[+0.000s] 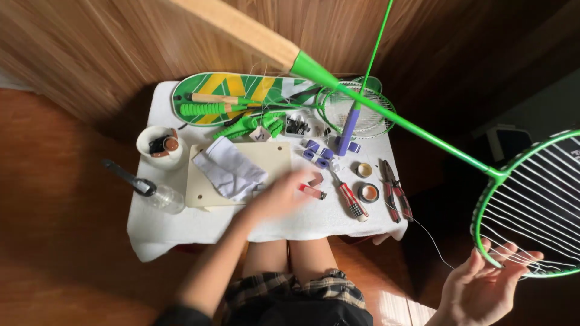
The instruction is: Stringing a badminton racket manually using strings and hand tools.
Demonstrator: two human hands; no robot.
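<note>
My left hand (279, 194) reaches, blurred, over the white-clothed table (181, 226), fingers apart and holding nothing. Its fingertips are beside a small red and black tool (314, 192). My right hand (483, 285) is low at the right, palm up, fingers spread against the rim and strings of a green racket's head (531, 205). That racket's shaft (417, 128) runs up left to a wooden handle (241, 27) near the camera.
On the table lie a wooden board (272, 154) with crumpled white cloth (229, 169), a white bowl (158, 158), a clear bottle (163, 197), a green-yellow racket cover (235, 90), a second green racket (356, 111), purple grip rolls (317, 152), a red-handled screwdriver (351, 200), tape rolls (368, 192) and pliers (396, 190).
</note>
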